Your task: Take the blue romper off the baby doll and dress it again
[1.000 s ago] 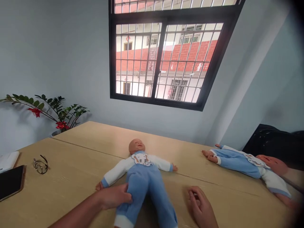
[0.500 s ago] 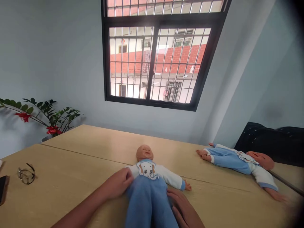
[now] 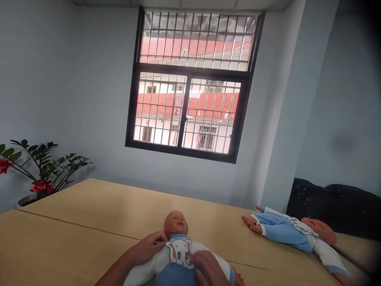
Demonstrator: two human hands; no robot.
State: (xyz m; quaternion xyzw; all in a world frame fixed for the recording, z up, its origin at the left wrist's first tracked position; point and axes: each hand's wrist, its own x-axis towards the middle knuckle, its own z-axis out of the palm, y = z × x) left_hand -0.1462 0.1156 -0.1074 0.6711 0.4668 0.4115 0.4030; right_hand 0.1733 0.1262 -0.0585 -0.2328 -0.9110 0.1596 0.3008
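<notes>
A baby doll lies on its back in front of me, dressed in a white and blue outfit with an elephant face on the chest. At the doll's shoulder, beside the collar, my left hand is closed, its fingertips pinching the clothing. My right hand rests over the other side of the chest, touching the edge of the elephant face. Its fingers are bent and a little blurred, so their grip is unclear. The doll's legs fall outside the picture.
A second doll in a like outfit lies on the wooden table at the right. Black chairs stand behind it. A potted plant with red bows is at the left, and a barred window is ahead.
Both hands have moved up the doll: the left from its side to the shoulder, the right from the hip to the chest. The view has tilted upward, and the glasses have left it.
</notes>
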